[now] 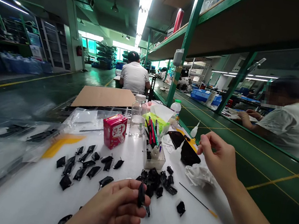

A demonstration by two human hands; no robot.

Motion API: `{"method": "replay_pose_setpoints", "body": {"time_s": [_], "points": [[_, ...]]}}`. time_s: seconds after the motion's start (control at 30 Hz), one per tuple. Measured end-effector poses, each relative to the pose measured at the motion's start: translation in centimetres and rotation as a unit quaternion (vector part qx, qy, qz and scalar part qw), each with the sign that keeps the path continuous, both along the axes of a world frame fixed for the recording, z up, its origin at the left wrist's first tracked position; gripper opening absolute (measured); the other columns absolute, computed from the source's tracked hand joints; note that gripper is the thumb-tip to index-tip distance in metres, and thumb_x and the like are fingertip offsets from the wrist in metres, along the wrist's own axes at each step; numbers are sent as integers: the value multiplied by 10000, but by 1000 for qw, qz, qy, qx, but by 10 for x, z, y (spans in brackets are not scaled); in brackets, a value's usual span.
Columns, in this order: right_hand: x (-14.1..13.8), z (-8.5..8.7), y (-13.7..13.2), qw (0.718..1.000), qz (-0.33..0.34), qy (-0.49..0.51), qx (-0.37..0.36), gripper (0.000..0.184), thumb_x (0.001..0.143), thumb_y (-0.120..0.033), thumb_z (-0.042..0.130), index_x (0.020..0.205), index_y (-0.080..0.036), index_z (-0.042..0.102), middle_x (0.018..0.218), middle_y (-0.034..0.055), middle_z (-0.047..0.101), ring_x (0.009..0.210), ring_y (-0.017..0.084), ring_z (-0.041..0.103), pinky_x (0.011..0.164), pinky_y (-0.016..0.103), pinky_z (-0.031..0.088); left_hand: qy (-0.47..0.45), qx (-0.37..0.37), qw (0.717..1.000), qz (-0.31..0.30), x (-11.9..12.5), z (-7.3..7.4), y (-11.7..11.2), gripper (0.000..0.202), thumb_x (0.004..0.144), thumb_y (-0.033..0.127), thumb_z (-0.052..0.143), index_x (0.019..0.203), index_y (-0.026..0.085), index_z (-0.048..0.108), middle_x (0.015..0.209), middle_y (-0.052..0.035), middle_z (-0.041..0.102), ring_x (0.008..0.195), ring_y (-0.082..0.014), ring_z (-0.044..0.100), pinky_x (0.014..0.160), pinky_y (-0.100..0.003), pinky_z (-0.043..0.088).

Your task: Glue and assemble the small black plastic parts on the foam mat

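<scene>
My left hand (108, 209) grips a small black plastic part (141, 195) upright at the front of the white bench (23, 201). Several similar black parts lie in loose rows (82, 165) to its left, and a heap of them (153, 181) lies just beyond it. My right hand (219, 160) hangs above the bench with thumb and forefinger pinched together, and nothing shows between them. Below it are a black cloth (189, 153) and crumpled white tissue (199, 174). A thin black rod with a yellow end (198, 200) lies near the bench's right side.
A clear box of pens (153, 160), a pink-red carton (114, 131), a water bottle (138, 119) and a small glue bottle (194, 130) stand mid-bench. Clear plastic bags (7, 143) lie left, beyond them a cardboard sheet (103, 97). Co-workers sit ahead and right.
</scene>
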State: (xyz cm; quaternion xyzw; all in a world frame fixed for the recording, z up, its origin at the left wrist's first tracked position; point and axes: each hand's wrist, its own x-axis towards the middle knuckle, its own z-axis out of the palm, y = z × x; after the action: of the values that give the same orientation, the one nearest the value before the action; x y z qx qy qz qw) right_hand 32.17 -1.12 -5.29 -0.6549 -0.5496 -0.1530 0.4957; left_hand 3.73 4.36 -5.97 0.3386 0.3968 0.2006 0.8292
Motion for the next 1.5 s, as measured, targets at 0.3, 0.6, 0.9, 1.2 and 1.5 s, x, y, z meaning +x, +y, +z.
{"method": "replay_pose_setpoints", "body": {"time_s": [0.3, 0.6, 0.9, 1.2, 1.5], "points": [[-43, -16, -29, 981, 135, -130, -40, 274, 992, -246, 481, 718, -250, 493, 542, -46, 494, 420, 105, 432, 410, 241, 350, 46, 132, 990, 11, 3, 9, -8, 103, 722, 124, 738, 807, 131, 679, 714, -89, 778, 599, -177, 730, 516, -193, 562], [-53, -24, -42, 958, 221, -159, -92, 159, 989, -189, 492, 848, -258, 518, 549, -43, 499, 427, 118, 444, 431, 266, 344, 68, 157, 985, -38, 4, 2, -12, 202, 731, 175, 742, 924, 144, 690, 736, -50, 744, 771, -238, 760, 634, -249, 566], [-55, -24, -45, 948, 233, -171, -130, 164, 1012, -144, 452, 885, -237, 497, 596, -36, 551, 481, 112, 486, 487, 264, 359, 74, 164, 982, -58, 2, 16, -16, 206, 786, 206, 703, 977, 145, 659, 804, -31, 753, 796, -193, 734, 676, -261, 557], [-56, -28, -41, 948, 219, -193, -122, 150, 1012, -157, 451, 890, -228, 500, 579, -44, 516, 465, 115, 464, 482, 255, 350, 33, 180, 980, -84, 0, 8, -15, 128, 793, 254, 647, 880, 164, 616, 768, -36, 751, 724, -169, 704, 616, -246, 549], [-57, 12, -5, 946, 186, -244, -107, 258, 994, -219, 487, 736, -220, 482, 522, -80, 367, 432, 87, 347, 451, 242, 288, 43, 160, 984, -60, 0, 8, -10, 190, 753, 230, 666, 919, 146, 635, 772, -40, 760, 719, -161, 719, 641, -243, 564]]}}
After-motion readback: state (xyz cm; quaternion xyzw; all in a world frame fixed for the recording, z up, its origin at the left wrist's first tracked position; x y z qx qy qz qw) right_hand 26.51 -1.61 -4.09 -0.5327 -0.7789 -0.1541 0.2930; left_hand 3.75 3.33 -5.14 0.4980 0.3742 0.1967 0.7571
